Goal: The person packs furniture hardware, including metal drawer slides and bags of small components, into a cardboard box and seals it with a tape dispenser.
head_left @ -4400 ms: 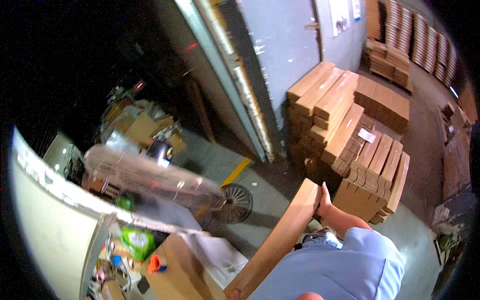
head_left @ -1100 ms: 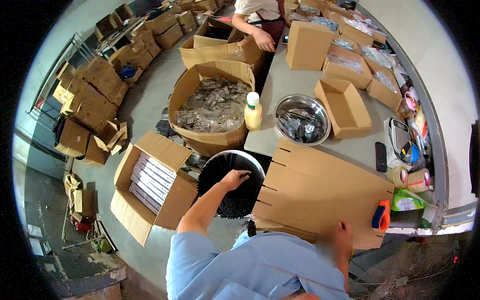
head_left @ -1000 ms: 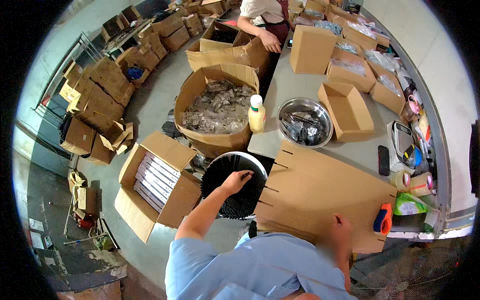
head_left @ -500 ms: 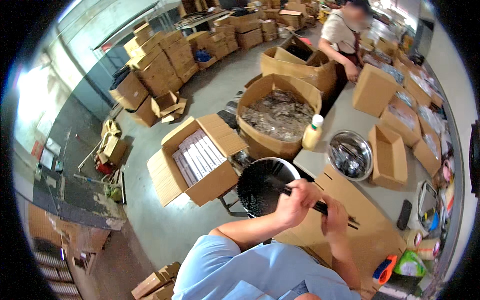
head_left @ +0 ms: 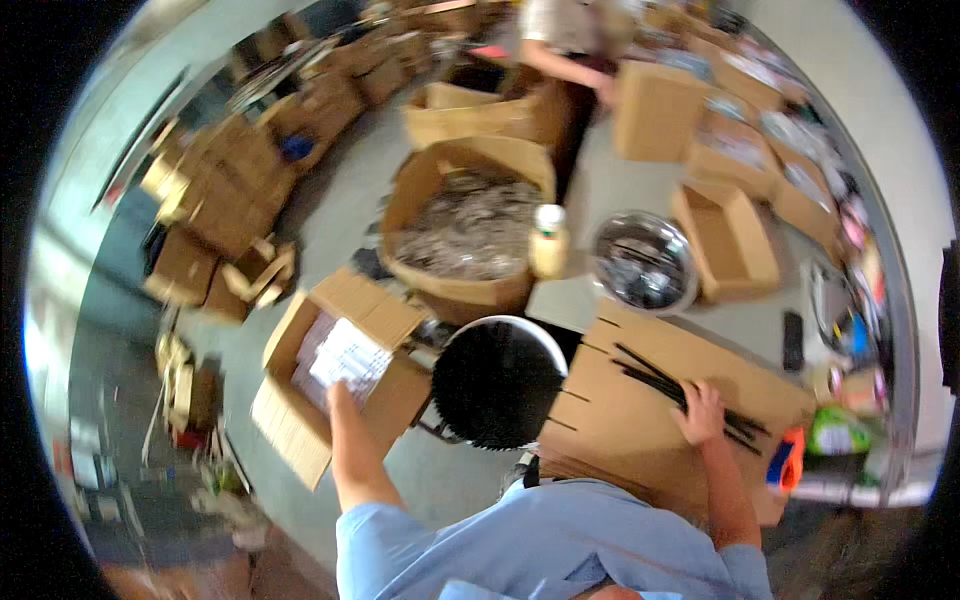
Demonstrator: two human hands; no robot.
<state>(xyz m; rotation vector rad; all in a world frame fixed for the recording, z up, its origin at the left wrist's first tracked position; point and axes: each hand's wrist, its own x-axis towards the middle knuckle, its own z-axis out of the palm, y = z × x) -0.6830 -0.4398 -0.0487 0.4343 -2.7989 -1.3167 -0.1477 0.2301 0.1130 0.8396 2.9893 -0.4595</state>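
My left hand (head_left: 340, 396) reaches into an open carton (head_left: 300, 405) and is at the near end of a white printed pack (head_left: 352, 360) on top of the contents. Motion blurs its fingers, so their grip on the pack cannot be made out. To the right, my right hand (head_left: 702, 412) rests with fingers spread on several thin black sticks (head_left: 652, 378). They lie loosely side by side on a flat cardboard sheet (head_left: 590, 430). Between my arms stands a white-rimmed bucket (head_left: 548, 345) packed with upright black sticks (head_left: 495, 385).
Beyond the bucket stand a large carton of greyish clear pieces (head_left: 465, 235) and a yellowish bottle (head_left: 548, 245). A metal bowl (head_left: 645, 260) and an open cardboard box (head_left: 725, 245) sit on the grey table (head_left: 560, 300). An orange-and-blue tape dispenser (head_left: 787, 460) lies right. A co-worker (head_left: 565, 45) stands behind.
My hands have parted: the left has gone leftward into the carton, the right down onto the cardboard. The black sticks held between them now lie on the sheet. The view has swung right.
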